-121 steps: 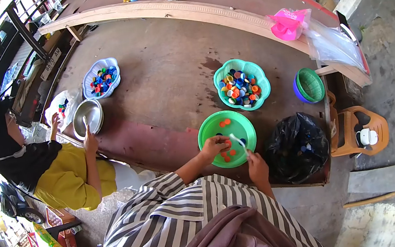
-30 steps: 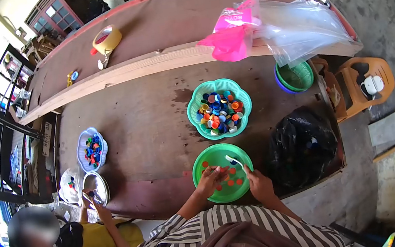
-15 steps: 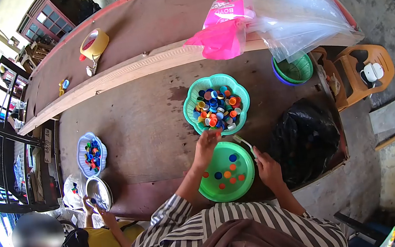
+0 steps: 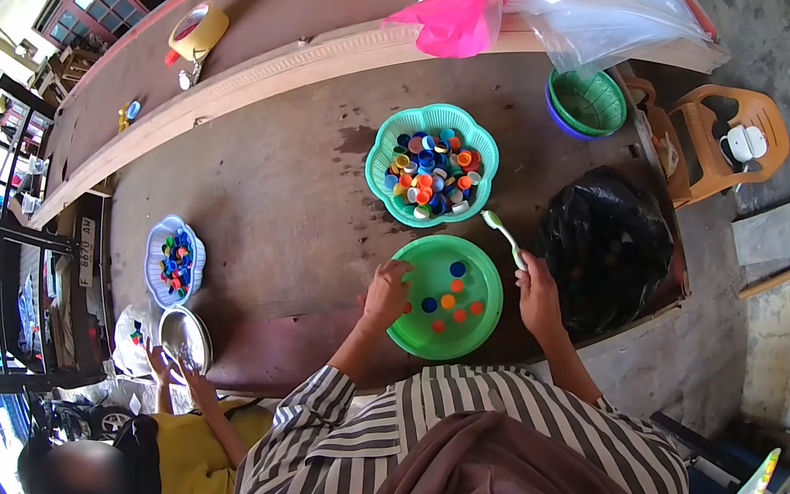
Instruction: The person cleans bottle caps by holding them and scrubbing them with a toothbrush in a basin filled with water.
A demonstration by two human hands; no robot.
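My left hand [image 4: 387, 292] hangs over the left rim of a round green basin [image 4: 422, 346], its fingers loosely bent and apart, with no item visible in them. Just beneath the fingers lies an orange bottle cap [image 4: 407, 307]. Several more orange and blue caps, such as one blue cap [image 4: 458, 268], lie scattered in the basin. At the basin's right side, my right hand [image 4: 538, 294] is closed round the handle of a green-and-white toothbrush [image 4: 505, 236], bristle head up. Beyond the basin stands a scalloped turquoise basket [image 4: 390, 206] full of mixed coloured caps.
A black plastic bag [image 4: 608, 252] sits right of my right hand. Nested baskets [image 4: 589, 103] stand behind it. A wooden beam [image 4: 288, 63] crosses the table, with pink and clear plastic bags over it. At left, another person's hands [image 4: 180, 366] work by a metal bowl [image 4: 184, 339] and a lilac basket [image 4: 154, 271].
My left hand has moved from the turquoise basket's near edge to the basin's left rim. The toothbrush has swung away from the basin, more upright. The whole view has shifted.
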